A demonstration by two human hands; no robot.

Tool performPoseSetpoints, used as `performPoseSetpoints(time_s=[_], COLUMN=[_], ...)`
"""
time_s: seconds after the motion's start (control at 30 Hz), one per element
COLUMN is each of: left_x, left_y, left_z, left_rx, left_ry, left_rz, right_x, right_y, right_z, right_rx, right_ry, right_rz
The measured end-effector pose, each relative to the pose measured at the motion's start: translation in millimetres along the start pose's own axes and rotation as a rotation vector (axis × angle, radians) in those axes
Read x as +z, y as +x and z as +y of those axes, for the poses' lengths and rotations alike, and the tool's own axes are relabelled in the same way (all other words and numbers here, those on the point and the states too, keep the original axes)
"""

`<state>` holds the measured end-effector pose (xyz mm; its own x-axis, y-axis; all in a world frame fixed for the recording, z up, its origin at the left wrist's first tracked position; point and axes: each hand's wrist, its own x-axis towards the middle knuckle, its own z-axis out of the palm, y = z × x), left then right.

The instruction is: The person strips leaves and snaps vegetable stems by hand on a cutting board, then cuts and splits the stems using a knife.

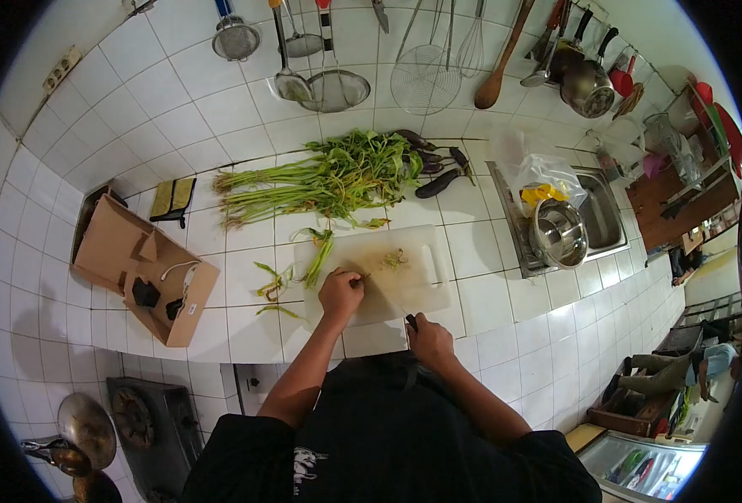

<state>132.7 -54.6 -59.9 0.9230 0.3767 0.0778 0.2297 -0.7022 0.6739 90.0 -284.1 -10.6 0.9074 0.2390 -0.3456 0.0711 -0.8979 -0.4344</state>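
Note:
A pale cutting board point(425, 289) lies on the white tiled counter in front of me. My right hand point(431, 342) is wrapped round the black handle of a knife point(411, 322) at the board's near edge; its blade is hard to make out against the board. My left hand point(342, 293) is closed over the board's left part, and whatever its fingers hold is hidden. Small cut green pieces point(396, 259) lie on the board. A short bunch of leafy green stems point(321, 256) rests by the board's left edge, with loose trimmings point(275, 283) further left.
Behind the board lie a large heap of leafy greens point(329, 176) and several eggplants point(442, 180). An open cardboard box point(119, 235) stands left. At right, a metal bowl point(558, 235) sits beside the sink point(610, 214). Utensils hang on the wall. Another person point(673, 373) is far right.

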Motion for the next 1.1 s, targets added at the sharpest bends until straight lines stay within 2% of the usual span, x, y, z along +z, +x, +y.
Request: performPoseSetpoints(time_s=[0.17,0.23,0.37,0.47,0.53,0.8,0.93,1.0,1.1], left_x=[3,4,2,3,1,4,4,5,4], left_y=[1,1,-1,0,1,1,0,-1,0], left_z=[-4,-5,-3,-1,-2,-7,-5,-4,-4], left_rx=[-0.008,0.055,0.012,0.053,-0.016,0.040,0.033,0.030,0.032], left_ry=[-0.005,0.011,0.037,0.041,0.011,0.050,0.037,0.011,-0.011], left_rz=[-0.027,0.034,0.000,0.058,-0.017,0.027,0.031,0.023,0.027], right_x=[-1,-1,2,4,5,-4,-1,-2,-6], right_y=[4,3,5,6,10,19,11,12,16], right_z=[0,-1,-1,-2,-8,-11,5,9,10], right_rx=[-0.009,-0.019,0.014,0.013,0.012,0.071,0.078,0.039,0.049], right_ry=[-0.004,-0.011,-0.001,0.006,0.009,-0.057,-0.053,-0.031,-0.028], right_rz=[0.008,0.020,-0.012,-0.004,-0.007,-0.097,-0.082,0.022,0.039])
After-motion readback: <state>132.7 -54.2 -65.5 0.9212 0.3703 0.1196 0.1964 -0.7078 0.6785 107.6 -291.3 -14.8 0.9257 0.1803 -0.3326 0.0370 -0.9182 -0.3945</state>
